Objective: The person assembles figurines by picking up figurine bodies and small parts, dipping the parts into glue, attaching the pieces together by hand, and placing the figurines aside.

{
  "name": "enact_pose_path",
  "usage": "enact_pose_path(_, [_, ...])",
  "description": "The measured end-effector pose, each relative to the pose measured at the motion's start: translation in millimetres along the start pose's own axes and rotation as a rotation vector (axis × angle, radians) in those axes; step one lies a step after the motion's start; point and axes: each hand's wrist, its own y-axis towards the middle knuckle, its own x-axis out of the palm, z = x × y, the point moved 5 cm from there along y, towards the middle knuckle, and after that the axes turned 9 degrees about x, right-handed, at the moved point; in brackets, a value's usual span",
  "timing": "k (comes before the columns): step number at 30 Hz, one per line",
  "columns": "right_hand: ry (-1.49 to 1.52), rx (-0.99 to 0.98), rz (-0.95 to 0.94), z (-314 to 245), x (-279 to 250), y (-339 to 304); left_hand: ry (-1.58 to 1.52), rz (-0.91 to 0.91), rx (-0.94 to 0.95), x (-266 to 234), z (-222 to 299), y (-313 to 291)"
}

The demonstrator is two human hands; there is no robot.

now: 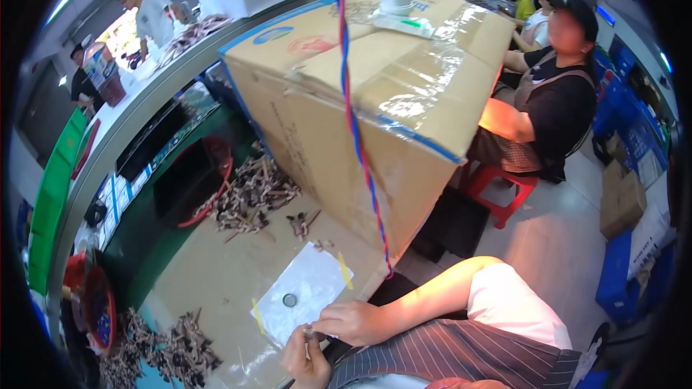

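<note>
My left hand (306, 360) and my right hand (358, 322) meet at the table's near edge. Their fingertips pinch together around a small pale piece (310, 333), too small to identify. Just beyond them lies a white sheet (306, 281), fixed to the brown work surface with yellow tape. A small round grey-rimmed cap or ring (289, 300) rests on the sheet. A pile of small brown and dark pieces (162, 349) is to the left of my hands. A similar pile (256, 191) lies farther off, with a few loose pieces (301, 224) near the sheet.
A large cardboard box (346, 101) stands beyond the sheet, with a white round fitting (396, 1) on top. Twisted red and blue wire (356, 130) hangs before it. Red basins (227, 173) sit at left. A co-worker (555, 94) sits at right on a red stool (499, 191).
</note>
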Motion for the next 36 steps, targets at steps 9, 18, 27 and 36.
enact_pose_path(9, [0.013,-0.028,0.023,-1,-5,-5,0.03,-0.062,0.025,5,3,0])
enact_pose_path(18, [0.014,-0.004,-0.008,3,-3,-3,-0.059,-0.025,0.035,7,0,3])
enact_pose_path(27, [0.028,0.01,0.002,2,0,-1,-0.046,-0.039,0.017,5,-3,3])
enact_pose_path(36, [-0.013,0.023,-0.009,6,-5,-4,0.015,0.002,0.022,6,1,5])
